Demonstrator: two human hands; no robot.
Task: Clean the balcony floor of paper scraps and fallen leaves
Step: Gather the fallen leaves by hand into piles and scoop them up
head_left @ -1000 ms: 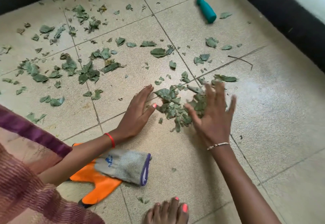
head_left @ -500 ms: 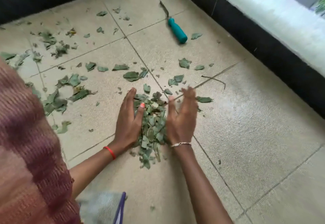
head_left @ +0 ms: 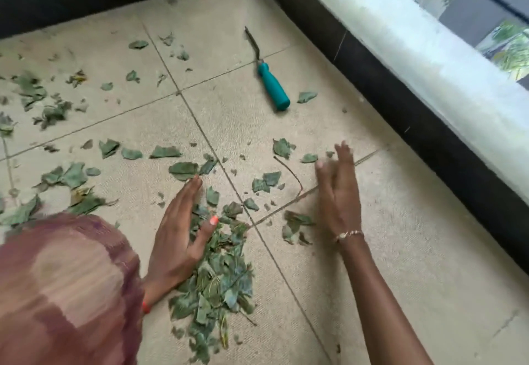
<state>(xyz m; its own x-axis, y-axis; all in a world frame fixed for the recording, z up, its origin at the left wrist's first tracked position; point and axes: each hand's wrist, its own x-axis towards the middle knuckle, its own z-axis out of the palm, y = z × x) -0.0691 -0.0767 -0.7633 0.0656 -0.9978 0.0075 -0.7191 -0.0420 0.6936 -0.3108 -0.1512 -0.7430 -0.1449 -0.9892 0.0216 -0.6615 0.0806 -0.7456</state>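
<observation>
Beige tiled balcony floor [head_left: 372, 250], edged far and right by black skirting [head_left: 400, 92] under a pale ledge. Heaped near the centre, a pile of torn green leaves [head_left: 217, 278]. Left hand [head_left: 177, 235] flat against the pile's left edge, fingers straight and released, thumb lying on the leaves. Right hand [head_left: 337, 195] to the right, apart from the pile, blurred, fingers extended and holding nothing, beside a few loose scraps [head_left: 294, 224] and a thin twig [head_left: 292, 174]. Farther off, a teal-handled tool [head_left: 273, 89]. Across the left, scattered leaves [head_left: 68, 175].

The right hand [head_left: 337, 192] is blurred at its fingertips, and blurred purple cloth [head_left: 65, 287] seemingly hides the left forearm.
</observation>
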